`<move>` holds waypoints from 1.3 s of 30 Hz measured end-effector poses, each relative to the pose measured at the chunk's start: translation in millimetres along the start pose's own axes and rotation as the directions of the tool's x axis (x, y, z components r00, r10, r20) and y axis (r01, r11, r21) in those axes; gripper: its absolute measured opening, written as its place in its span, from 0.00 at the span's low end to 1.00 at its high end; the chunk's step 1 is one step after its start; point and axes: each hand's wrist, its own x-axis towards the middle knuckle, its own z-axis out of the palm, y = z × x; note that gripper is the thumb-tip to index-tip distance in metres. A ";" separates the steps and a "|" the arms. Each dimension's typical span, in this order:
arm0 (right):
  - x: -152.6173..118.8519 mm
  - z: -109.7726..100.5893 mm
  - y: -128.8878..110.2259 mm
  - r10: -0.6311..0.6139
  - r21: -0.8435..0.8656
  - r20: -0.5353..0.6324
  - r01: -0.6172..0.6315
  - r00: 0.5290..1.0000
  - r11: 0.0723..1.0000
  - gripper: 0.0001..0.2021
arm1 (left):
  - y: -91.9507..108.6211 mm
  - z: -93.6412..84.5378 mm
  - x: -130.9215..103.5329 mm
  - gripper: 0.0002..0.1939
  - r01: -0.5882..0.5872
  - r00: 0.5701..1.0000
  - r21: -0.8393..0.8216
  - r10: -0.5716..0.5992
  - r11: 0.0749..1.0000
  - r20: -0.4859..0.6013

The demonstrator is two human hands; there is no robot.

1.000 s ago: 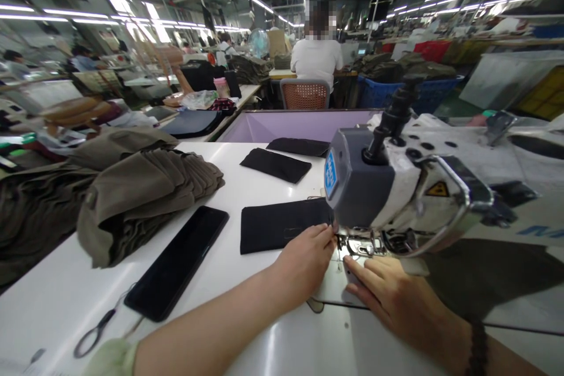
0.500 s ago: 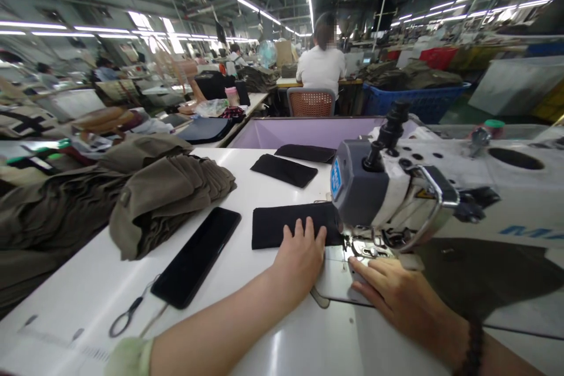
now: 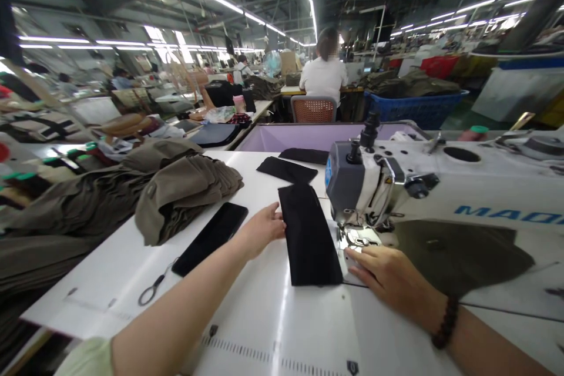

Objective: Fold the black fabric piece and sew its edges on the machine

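Nearest the camera, both forearms extend over the white tabletop [image 3: 273, 329]. The right hand [image 3: 388, 276] lies palm down, fingers loosely spread, fingertips touching the near right edge of a black fabric piece [image 3: 308, 235] just below the presser foot; a dark bead bracelet [image 3: 445, 323] sits on that wrist. The left hand [image 3: 262, 229] rests at the fabric's left edge, fingers extended and close together against the cloth, thumb on top; it pinches nothing.

The black fabric piece lies flat, long side running away from the camera, its right edge beside the needle plate of the sewing machine [image 3: 396, 188].

Left of the left hand lie a dark phone [image 3: 211, 238] and small thread snips [image 3: 152, 291]. Beyond them sits a stack of folded olive garments [image 3: 185, 188]. Two further black pieces [image 3: 288, 169] lie farther back. In the distance a person in a white top [image 3: 324, 76] sits facing away.
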 end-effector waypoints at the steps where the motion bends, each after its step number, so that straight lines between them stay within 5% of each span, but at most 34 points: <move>1: 0.0 0.0 0.1 0.001 0.002 0.001 -0.001 1.000 1.000 0.12 | -7.4 6.3 -5.0 0.26 0.001 0.999 0.043 0.002 0.999 -0.051; 4: -0.3 -0.2 -0.1 -0.002 0.015 0.010 0.001 1.000 1.000 0.12 | -16.3 22.9 -20.2 0.24 -0.103 0.986 0.284 0.136 0.953 -0.097; 6: -0.8 -0.7 -0.5 -0.005 0.027 0.012 0.005 1.000 1.000 0.11 | -13.1 35.9 -27.0 0.20 -0.360 0.928 0.598 0.337 0.716 0.155; 8: -1.5 -1.5 -1.2 -0.020 0.050 0.005 0.020 1.000 0.999 0.11 | -8.2 50.4 -28.2 0.15 -0.534 0.841 0.693 0.386 0.484 0.378; 13: -3.4 -4.5 -2.8 -0.117 0.090 -0.009 0.117 0.993 0.989 0.10 | -4.1 73.3 -9.9 0.17 -0.630 0.765 0.719 0.391 0.293 0.511; 29: -1.1 4.7 -5.0 -0.132 0.009 -0.172 0.136 0.976 0.991 0.14 | -10.6 73.3 14.6 0.14 -0.622 0.783 0.624 0.397 0.473 0.479; 39: -0.1 7.9 -3.1 -0.119 -0.014 -0.163 0.119 0.979 0.993 0.14 | -14.1 73.1 16.6 0.13 -0.619 0.786 0.619 0.398 0.485 0.474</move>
